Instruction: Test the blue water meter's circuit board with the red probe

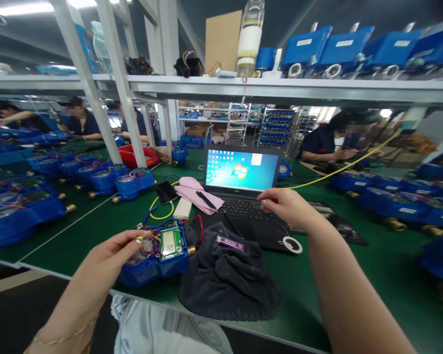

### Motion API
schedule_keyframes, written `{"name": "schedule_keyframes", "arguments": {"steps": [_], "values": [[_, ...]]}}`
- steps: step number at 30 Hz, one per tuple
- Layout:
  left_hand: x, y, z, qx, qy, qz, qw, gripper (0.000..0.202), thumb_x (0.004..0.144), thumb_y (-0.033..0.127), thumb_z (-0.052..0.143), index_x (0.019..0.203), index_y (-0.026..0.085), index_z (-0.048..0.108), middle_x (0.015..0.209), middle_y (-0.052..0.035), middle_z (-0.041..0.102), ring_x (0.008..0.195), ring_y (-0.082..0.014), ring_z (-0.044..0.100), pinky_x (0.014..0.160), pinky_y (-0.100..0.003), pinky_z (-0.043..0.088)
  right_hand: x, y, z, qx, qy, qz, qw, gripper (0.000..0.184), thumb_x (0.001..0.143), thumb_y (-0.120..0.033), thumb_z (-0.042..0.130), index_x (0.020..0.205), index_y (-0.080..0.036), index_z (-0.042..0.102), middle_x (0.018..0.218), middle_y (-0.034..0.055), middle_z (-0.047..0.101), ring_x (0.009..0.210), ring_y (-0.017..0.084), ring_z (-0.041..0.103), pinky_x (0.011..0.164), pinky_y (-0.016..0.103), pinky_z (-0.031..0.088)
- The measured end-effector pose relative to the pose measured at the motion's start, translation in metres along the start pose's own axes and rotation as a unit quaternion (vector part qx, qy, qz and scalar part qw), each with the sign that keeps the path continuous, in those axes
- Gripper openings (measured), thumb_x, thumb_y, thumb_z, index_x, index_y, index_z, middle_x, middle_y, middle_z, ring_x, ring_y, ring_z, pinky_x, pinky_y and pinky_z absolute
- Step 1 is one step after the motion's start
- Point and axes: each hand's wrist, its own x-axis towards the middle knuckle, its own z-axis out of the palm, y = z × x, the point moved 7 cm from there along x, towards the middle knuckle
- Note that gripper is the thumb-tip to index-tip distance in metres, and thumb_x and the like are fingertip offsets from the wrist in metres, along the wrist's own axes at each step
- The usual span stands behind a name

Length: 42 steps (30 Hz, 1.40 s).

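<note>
My left hand (112,258) grips a blue water meter (157,255) with an open top, a green circuit board and red and yellow wires, held at the near edge of the green table (96,226). My right hand (286,204) reaches over the keyboard of an open laptop (239,177), fingers curled down onto the keys, holding nothing I can make out. Between my arms a dark cloth (225,275) lies on the table with a small purple device (231,243) on it.
Rows of blue meters (107,179) fill the left and right of the table. A phone (166,191), a white box (182,208) and a pink cloth (199,194) lie left of the laptop. A white ring (292,244) rests by it. Other people sit at the back. A shelf overhead holds blue units (339,49).
</note>
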Motion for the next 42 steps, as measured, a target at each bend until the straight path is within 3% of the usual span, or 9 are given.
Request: {"name": "schedule_keyframes", "arguments": {"steps": [5,13,20,24,27,33,36,38,42], "values": [[-0.002,0.001,0.003,0.033,-0.023,0.037,0.998,0.035,0.064,0.046,0.067,0.086,0.02,0.073,0.093,-0.0066,0.071,0.083,-0.0223,0.063,0.07,-0.029,0.05,0.009,-0.03,0.055,0.046,-0.081,-0.076,0.993,0.02,0.08,-0.017,0.046,0.088,-0.02,0.065,0.073,0.0013,0.071,0.069,0.018,0.067,0.064,0.029,0.049],[-0.007,-0.005,0.002,0.061,-0.062,0.096,0.992,0.027,0.073,0.041,0.061,0.086,0.021,0.073,0.096,-0.0073,0.062,0.086,-0.0218,0.059,0.075,-0.031,0.049,0.083,-0.159,0.166,0.082,-0.161,-0.234,0.955,0.028,0.083,-0.018,0.053,0.109,-0.017,0.064,0.105,0.0054,0.07,0.096,0.017,0.065,0.085,0.027,0.049],[-0.009,-0.007,0.004,0.084,-0.067,0.098,0.989,0.022,0.073,0.037,0.058,0.083,0.026,0.073,0.092,-0.0057,0.056,0.089,-0.0222,0.054,0.087,-0.038,0.043,0.117,-0.22,0.249,0.011,-0.264,-0.347,0.9,0.097,0.054,-0.039,0.083,0.138,-0.016,0.041,0.144,0.0159,0.04,0.132,0.032,0.038,0.107,0.042,0.033],[-0.008,-0.009,0.005,0.07,-0.074,0.079,0.992,0.021,0.073,0.039,0.059,0.083,0.027,0.073,0.096,-0.0058,0.054,0.092,-0.0229,0.053,0.089,-0.038,0.041,0.117,-0.226,0.272,-0.032,-0.299,-0.384,0.873,0.111,0.047,-0.043,0.086,0.143,-0.021,0.034,0.15,0.0155,0.029,0.137,0.034,0.028,0.109,0.042,0.03],[-0.006,-0.011,0.005,0.065,-0.075,0.064,0.993,0.023,0.073,0.038,0.058,0.087,0.026,0.073,0.098,-0.0059,0.053,0.092,-0.0227,0.054,0.087,-0.036,0.041,0.114,-0.226,0.277,-0.045,-0.297,-0.382,0.874,0.097,0.056,-0.046,0.081,0.14,-0.02,0.04,0.141,0.0175,0.04,0.128,0.033,0.042,0.103,0.04,0.038],[-0.002,-0.011,0.005,0.073,-0.084,0.069,0.991,0.03,0.076,0.037,0.055,0.099,0.025,0.07,0.098,-0.006,0.054,0.093,-0.022,0.055,0.087,-0.036,0.041,0.115,-0.225,0.26,-0.006,-0.234,-0.316,0.919,0.054,0.063,-0.034,0.074,0.113,-0.016,0.061,0.117,0.0162,0.055,0.109,0.036,0.053,0.095,0.048,0.041],[-0.001,-0.01,0.006,0.074,-0.082,0.066,0.992,0.03,0.076,0.036,0.055,0.099,0.024,0.07,0.099,-0.0064,0.056,0.096,-0.022,0.055,0.087,-0.035,0.042,0.128,-0.218,0.225,0.057,-0.183,-0.259,0.947,0.04,0.075,-0.033,0.061,0.11,-0.014,0.06,0.117,0.018,0.054,0.107,0.034,0.054,0.095,0.048,0.039],[0.0,-0.009,0.006,0.075,-0.075,0.063,0.992,0.03,0.075,0.034,0.055,0.098,0.023,0.07,0.1,-0.0065,0.057,0.094,-0.0214,0.056,0.085,-0.034,0.044,0.134,-0.21,0.193,0.115,-0.161,-0.215,0.956,0.038,0.086,-0.036,0.041,0.111,-0.012,0.057,0.115,0.0188,0.055,0.102,0.03,0.058,0.09,0.044,0.044],[-0.001,-0.006,0.006,0.074,-0.061,0.058,0.994,0.029,0.073,0.031,0.054,0.095,0.02,0.069,0.098,-0.0067,0.059,0.09,-0.0204,0.057,0.079,-0.032,0.046,0.113,-0.197,0.133,0.244,-0.234,-0.18,0.924,0.057,0.09,-0.037,0.007,0.109,-0.011,0.054,0.097,0.0152,0.064,0.076,0.02,0.065,0.065,0.033,0.053]]}}
